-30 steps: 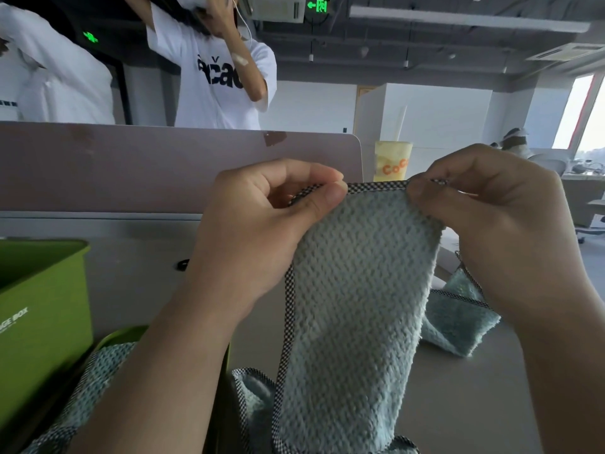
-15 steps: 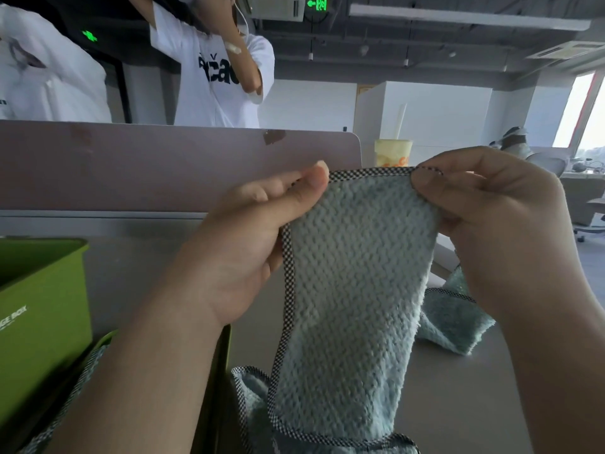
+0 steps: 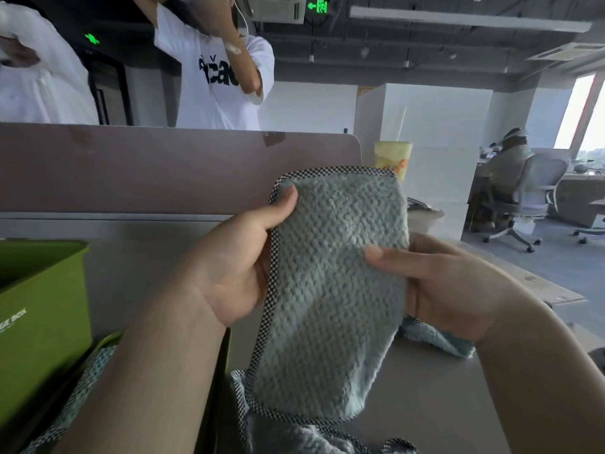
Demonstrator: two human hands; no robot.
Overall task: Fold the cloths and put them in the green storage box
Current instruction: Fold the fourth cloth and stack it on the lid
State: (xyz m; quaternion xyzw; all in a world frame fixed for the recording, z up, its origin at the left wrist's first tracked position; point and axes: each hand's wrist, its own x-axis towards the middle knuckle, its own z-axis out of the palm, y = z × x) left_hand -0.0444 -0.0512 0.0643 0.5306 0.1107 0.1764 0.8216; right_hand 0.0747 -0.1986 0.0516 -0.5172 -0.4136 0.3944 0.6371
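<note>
Head view: a mauve partition panel (image 3: 163, 168) is running across the back of the counter (image 3: 442, 404), and a person in a white printed T-shirt (image 3: 222, 86) is standing behind it. A yellow drink cup (image 3: 393, 158) is peeking over the raised cloth's top edge. The green storage box (image 3: 42, 306) is sitting at the left, open side up, well apart from the raised cloth. A second cloth (image 3: 438, 342) is lying crumpled on the counter, partly hidden behind the right wrist, and more cloth (image 3: 294, 434) is bunching at the bottom edge.

The held cloth (image 3: 334, 290) is hanging in the air above the counter, mid-frame. It is pale blue-green and fluffy with a waffle texture, folded into a long narrow strip, with black-and-white checked trim along its top and left edges.

The left hand (image 3: 235, 267) is pinching the left edge, thumb on the front near the top corner, fingers behind. The right hand (image 3: 451, 283) is gripping the right edge, thumb lying across the front, fingers tucked behind.
</note>
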